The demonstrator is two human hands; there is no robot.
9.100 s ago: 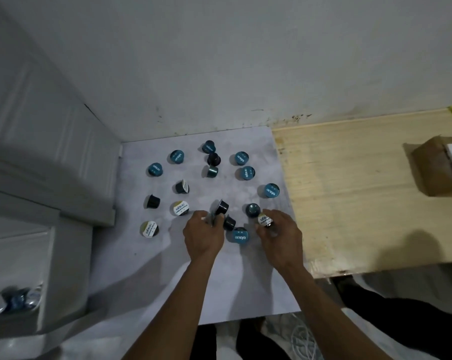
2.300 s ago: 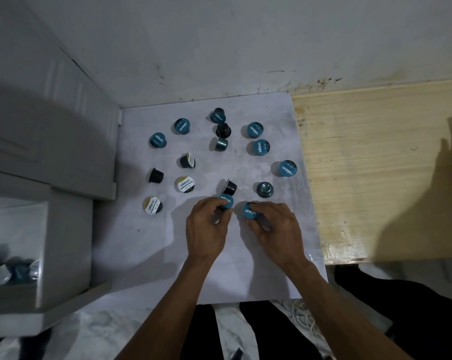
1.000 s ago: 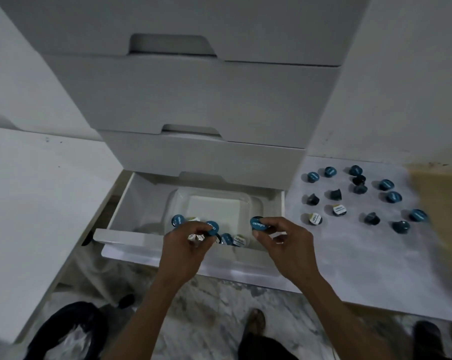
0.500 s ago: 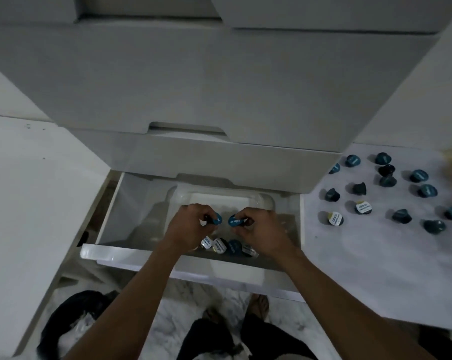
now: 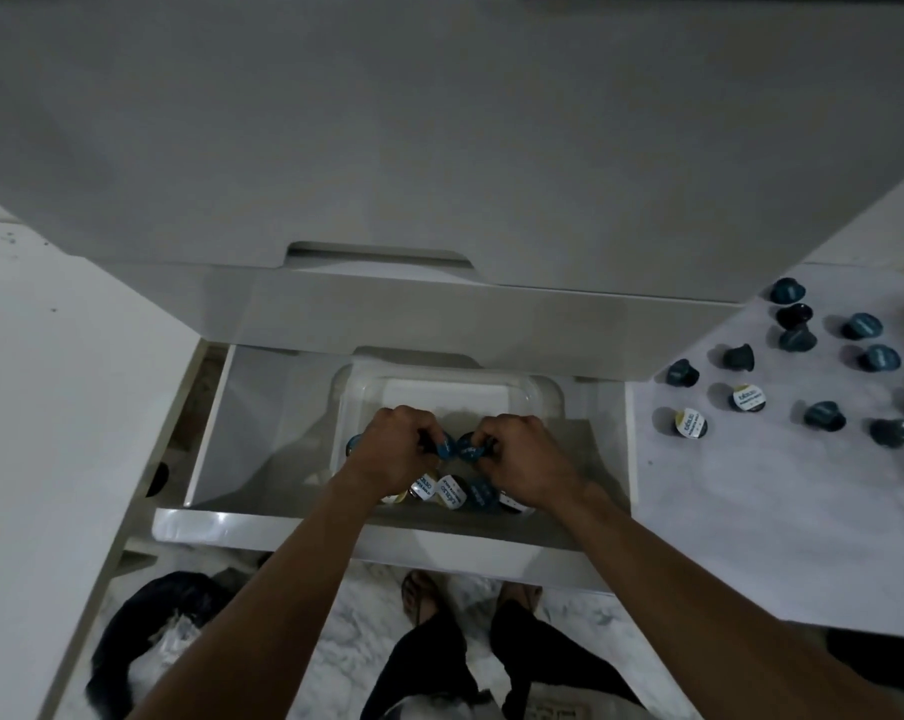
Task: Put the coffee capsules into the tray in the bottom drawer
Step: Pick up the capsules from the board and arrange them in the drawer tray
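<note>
Both hands (image 5: 395, 449) and held capsules (image 5: 445, 445), now lower over tray (image 5: 538, 392).

This looks like a room in a home, perhaps a kitchen corner. A white plastic chest of drawers (image 5: 387, 148) with cut-out handles stands on a pale marble-patterned floor (image 5: 356, 641). Small teal and black coffee capsules (image 5: 824, 415) lie scattered on a low grey mottled board (image 5: 751, 511) beside it. The person's sandalled feet (image 5: 421, 595) show below.

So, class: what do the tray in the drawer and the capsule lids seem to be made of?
Tray: probably clear plastic, glossy; the drawer shows through its rounded wall, and its rim catches glints.
Capsule lids: likely foil or printed film, flat and matte with lettering; the dim light leaves it open.
</note>
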